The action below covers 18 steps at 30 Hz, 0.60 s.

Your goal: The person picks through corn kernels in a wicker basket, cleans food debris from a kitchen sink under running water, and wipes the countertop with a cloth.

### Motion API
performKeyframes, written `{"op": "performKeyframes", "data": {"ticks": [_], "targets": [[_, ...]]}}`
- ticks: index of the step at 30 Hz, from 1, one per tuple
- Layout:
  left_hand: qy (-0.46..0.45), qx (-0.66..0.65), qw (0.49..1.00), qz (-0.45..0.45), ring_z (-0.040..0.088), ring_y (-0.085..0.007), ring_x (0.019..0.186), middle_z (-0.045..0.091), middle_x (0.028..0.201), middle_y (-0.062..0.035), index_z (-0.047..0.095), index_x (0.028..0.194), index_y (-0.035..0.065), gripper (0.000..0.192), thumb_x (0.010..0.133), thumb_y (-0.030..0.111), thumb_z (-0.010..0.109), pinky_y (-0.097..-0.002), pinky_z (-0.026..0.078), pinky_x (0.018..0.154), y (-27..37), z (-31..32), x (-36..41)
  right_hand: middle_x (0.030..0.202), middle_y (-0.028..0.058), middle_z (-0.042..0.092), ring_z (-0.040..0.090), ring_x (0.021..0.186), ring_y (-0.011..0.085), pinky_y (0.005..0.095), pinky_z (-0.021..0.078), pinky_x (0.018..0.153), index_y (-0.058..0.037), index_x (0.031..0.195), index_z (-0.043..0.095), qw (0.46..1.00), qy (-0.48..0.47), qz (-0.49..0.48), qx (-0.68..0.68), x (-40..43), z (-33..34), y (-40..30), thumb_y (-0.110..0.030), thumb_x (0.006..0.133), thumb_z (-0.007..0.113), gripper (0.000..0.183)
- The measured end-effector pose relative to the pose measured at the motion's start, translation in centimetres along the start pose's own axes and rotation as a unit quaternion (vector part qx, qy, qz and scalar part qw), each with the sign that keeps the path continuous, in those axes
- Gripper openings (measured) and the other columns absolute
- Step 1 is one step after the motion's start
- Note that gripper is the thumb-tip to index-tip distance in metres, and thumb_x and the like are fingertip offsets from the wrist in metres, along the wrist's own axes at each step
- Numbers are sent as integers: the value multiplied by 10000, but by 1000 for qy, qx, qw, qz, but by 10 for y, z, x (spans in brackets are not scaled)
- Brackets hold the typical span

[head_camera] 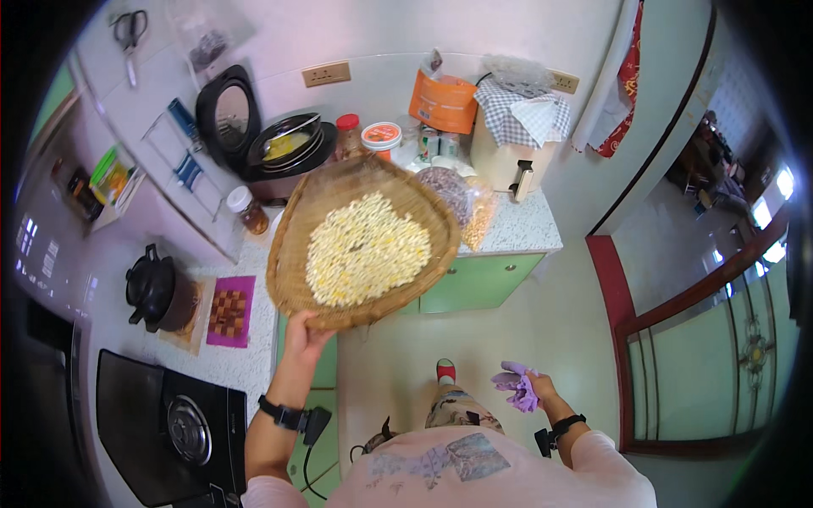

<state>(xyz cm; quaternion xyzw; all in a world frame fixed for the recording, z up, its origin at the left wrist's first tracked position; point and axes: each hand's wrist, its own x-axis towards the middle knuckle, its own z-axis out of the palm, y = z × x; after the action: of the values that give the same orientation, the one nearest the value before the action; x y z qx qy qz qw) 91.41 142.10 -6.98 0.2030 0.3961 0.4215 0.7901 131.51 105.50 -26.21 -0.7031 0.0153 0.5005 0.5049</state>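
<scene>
A woven bamboo winnowing basket (289,254) is held up at its near rim by my left hand (306,336). Pale yellow seeds or beans (368,254) lie spread over its middle. The basket hides part of the counter corner behind it. On the right, above the floor, my right hand (542,388) grips a crumpled purple cloth (522,386), which may be a rubber glove; I cannot tell which. Both wrists wear black straps with small devices.
Past the basket, a speckled counter (521,225) bears an air fryer (508,166), bags of beans (479,216), jars and an open black-lidded cooker (232,120). Leftward are a black pot (152,289) and a gas stove (190,432). A framed glass door (698,381) stands at right.
</scene>
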Motion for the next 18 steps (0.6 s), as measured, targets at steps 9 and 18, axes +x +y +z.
{"op": "performKeyframes", "data": {"ticks": [9, 18], "targets": [[-45, -5, 999, -19, 571, -382, 1046, 551, 1161, -213, 449, 1181, -30, 422, 773, 66, 501, -581, 463, 909, -39, 204, 220, 796, 204, 631, 651, 586, 325, 456, 562, 468, 120, 1074, 485, 999, 21, -31, -3, 112, -82, -118, -213, 960, 458, 354], [-63, -3, 997, -35, 561, -366, 1067, 525, 1204, -187, 410, 1256, 3, 460, 878, 230, 542, -549, 492, 890, -40, 222, 255, 855, 180, 650, 654, 685, 266, 386, 557, 560, 94, 1141, 541, 995, -78, 3, 64, 102, -70, -150, -252, 910, 558, 416]]}}
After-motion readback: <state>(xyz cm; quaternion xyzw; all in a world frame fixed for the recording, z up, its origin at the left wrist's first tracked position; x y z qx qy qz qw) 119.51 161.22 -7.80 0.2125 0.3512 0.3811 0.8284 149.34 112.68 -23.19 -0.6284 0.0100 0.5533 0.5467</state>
